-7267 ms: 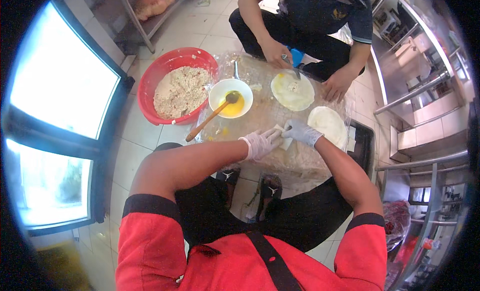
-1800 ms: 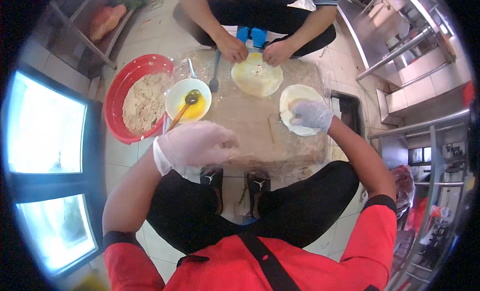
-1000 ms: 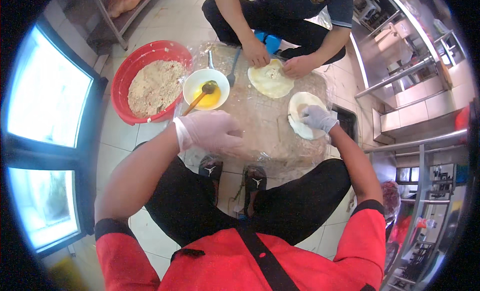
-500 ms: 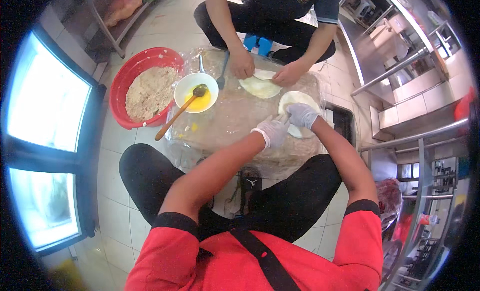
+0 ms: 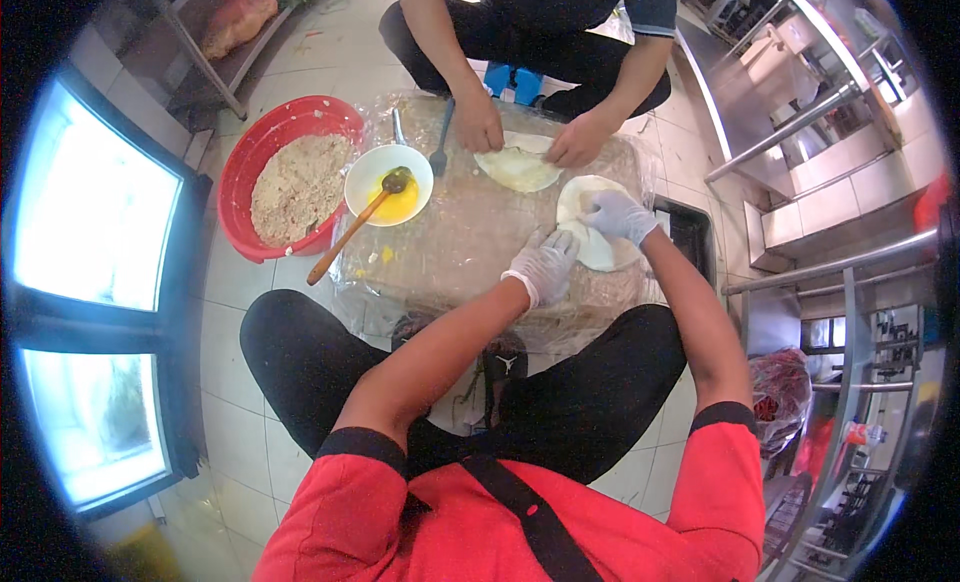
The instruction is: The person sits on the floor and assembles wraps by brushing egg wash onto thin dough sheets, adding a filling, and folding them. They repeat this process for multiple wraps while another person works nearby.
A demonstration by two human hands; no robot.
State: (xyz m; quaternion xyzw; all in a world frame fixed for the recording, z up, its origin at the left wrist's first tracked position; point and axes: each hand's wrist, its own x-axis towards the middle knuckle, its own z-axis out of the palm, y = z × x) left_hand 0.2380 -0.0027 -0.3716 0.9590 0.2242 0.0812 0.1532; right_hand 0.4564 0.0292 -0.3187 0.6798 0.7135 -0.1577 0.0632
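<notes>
A thin, pale round dough sheet (image 5: pixel 594 252) lies on the plastic-covered work surface (image 5: pixel 470 252), partly folded over. My right hand (image 5: pixel 622 219), in a clear glove, reaches over it from the right, its fingers closed on the dough near the middle. My left hand (image 5: pixel 546 269), also gloved, rests at the sheet's left edge with fingers stretched out and fingertips touching it. Just beyond, a co-worker's two bare hands (image 5: pixel 482 125) hold the edges of another dough sheet (image 5: pixel 518 169), folded with filling showing through.
Left on the surface stands a white bowl (image 5: pixel 405 207) of yellow liquid, with a wooden-handled spoon (image 5: pixel 340 247) across its rim. A grey brush (image 5: pixel 440 160) lies beside it. Further left is a red basin (image 5: pixel 240 227) of crumbly filling. A dark tray (image 5: pixel 690 237) sits at the right.
My hands have drawn apart: the left has shifted slightly left and down, the right slightly up and right. More of the dough sheet shows between them.
</notes>
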